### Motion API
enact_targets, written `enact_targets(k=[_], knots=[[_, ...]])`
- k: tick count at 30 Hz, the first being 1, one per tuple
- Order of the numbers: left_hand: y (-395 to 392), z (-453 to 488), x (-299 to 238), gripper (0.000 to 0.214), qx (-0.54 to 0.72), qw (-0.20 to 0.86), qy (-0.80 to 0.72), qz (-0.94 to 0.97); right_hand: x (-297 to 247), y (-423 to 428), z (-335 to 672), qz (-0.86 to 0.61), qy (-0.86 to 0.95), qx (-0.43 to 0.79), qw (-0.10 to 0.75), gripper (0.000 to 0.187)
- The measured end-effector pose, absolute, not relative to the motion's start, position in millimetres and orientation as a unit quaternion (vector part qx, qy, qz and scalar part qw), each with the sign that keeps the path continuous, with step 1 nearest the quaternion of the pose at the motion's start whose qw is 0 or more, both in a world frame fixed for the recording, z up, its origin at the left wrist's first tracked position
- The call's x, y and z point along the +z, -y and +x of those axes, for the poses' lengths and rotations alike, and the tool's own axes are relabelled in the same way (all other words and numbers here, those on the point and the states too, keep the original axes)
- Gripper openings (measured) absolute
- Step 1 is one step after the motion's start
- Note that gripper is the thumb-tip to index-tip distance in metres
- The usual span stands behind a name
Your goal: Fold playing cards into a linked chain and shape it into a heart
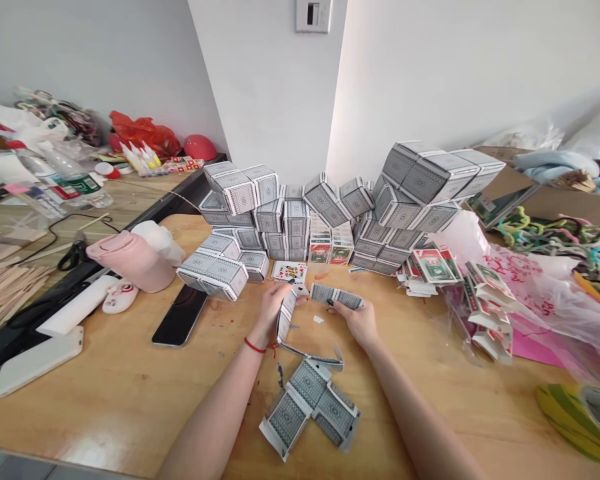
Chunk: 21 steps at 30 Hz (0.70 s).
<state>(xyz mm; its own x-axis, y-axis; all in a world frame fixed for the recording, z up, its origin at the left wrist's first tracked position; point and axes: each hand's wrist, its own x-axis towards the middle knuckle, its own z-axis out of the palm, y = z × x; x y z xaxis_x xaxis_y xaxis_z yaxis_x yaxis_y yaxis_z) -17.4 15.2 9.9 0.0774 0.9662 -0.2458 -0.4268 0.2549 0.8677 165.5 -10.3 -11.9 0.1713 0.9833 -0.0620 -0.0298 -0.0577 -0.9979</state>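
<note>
My left hand (276,303) is closed on a folded playing card (286,317) with a grey patterned back. In my right hand (355,315) is another grey-backed playing card piece (333,295), creased across and pinched at its right end. Just beyond my left fingers lies a pile of playing cards (289,271), the top one a face card. A folded card strip (313,355) lies below my hands. Nearer to me are joined folded cards (310,393), spread on the wooden table (220,407). A small white scrap (319,319) sits between my hands.
Boxes made of folded cards (285,223) stand stacked across the back. On the left are a phone (180,315), a pink roll (133,260) and a white power bank (39,362). Card packs (435,263), a pink plastic bag (520,280) and yellow-green tape (575,420) are on the right.
</note>
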Motion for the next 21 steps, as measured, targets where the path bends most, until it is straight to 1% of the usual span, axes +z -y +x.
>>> enact_targets(k=[5, 12, 16, 21], knots=[[-16.8, -17.4, 5.9, 0.021, 0.512, 0.685, -0.422, 0.302, -14.3, 9.8, 165.2, -0.552, 0.452, 0.466, 0.524, 0.034], [-18.9, -17.4, 3.8, 0.02, 0.504, 0.695, -0.415, 0.303, -16.0, 11.4, 164.9, -0.537, 0.475, 0.453, 0.53, 0.024], [-17.9, -17.1, 5.3, 0.02, 0.504, 0.686, -0.421, 0.315, -12.9, 11.9, 164.5, -0.552, 0.488, 0.431, 0.521, 0.024], [-17.6, -17.1, 4.8, 0.02, 0.497, 0.691, -0.413, 0.324, -11.1, 11.8, 162.8, -0.548, 0.483, 0.431, 0.53, 0.024]])
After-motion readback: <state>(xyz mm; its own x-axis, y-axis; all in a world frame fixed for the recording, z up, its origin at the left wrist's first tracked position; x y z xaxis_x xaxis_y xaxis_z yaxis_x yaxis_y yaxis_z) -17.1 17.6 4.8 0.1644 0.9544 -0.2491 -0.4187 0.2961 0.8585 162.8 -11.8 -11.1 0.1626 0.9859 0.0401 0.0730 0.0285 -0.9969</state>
